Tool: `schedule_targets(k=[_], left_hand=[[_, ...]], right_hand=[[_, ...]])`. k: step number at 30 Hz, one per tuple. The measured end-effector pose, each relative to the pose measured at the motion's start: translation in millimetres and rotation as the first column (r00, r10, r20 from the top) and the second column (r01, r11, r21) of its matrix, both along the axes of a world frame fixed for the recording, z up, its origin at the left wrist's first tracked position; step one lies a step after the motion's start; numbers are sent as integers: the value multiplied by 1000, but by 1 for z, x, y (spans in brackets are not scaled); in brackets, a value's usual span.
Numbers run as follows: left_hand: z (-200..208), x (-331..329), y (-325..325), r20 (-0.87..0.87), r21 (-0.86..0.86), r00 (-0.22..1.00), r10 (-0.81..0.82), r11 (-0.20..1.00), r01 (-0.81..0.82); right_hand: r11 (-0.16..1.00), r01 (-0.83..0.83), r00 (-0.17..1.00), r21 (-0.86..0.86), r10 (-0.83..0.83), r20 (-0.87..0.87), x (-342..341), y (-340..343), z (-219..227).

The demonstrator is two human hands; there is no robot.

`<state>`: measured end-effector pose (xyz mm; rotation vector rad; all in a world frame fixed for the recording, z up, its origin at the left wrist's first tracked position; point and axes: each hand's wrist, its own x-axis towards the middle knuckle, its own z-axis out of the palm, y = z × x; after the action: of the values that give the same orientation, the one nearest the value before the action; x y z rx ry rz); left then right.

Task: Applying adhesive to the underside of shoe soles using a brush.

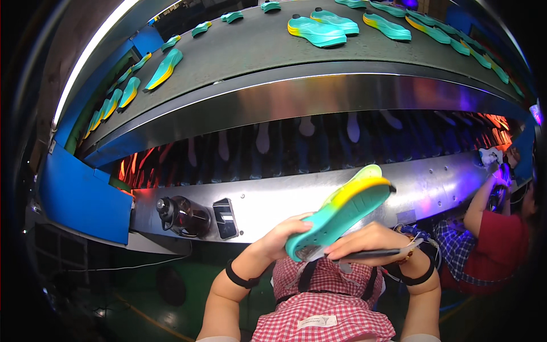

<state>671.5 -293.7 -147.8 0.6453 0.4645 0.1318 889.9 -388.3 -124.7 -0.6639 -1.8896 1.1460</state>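
Note:
A teal and yellow shoe sole (353,208) with a black tip is held tilted over the metal ledge. My left hand (283,235) is closed on its lower left end, thumb on top. Behind the yellow edge shows a lime-green part (369,172); whether it is a second sole I cannot tell. My right hand (370,242) is closed around a slim black-handled tool (373,254), with the fingers close to the sole's lower end. The tool's working end is blurred against the sole, so its kind is unclear.
A dark conveyor belt (245,51) carries several teal and yellow soles (316,29). Below it, a slot with a red glow at both ends holds several pale sole shapes (262,138). A dark bottle (191,216) and a phone (225,219) rest on the ledge (262,199). A co-worker (493,245) works at right.

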Motion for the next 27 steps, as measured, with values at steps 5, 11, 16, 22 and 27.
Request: schedule_targets(k=[5,11,16,22,27], left_hand=[[10,0,4,-181,160,981,-66,983,95],[14,-6,11,-159,283,986,-56,954,100],[24,-19,11,-128,214,992,-5,976,33],[26,-32,21,3,307,993,116,945,-111],[-30,-4,17,470,-97,734,491,855,-510]], right_hand=[[996,-77,976,38,68,205,14,-4,17],[1000,5,995,-13,-4,96,19,-6,0],[968,251,968,-8,-251,-22,19,-9,5],[980,199,979,5,-199,49,21,-28,1],[916,400,899,-28,-398,-183,-3,-27,11]])
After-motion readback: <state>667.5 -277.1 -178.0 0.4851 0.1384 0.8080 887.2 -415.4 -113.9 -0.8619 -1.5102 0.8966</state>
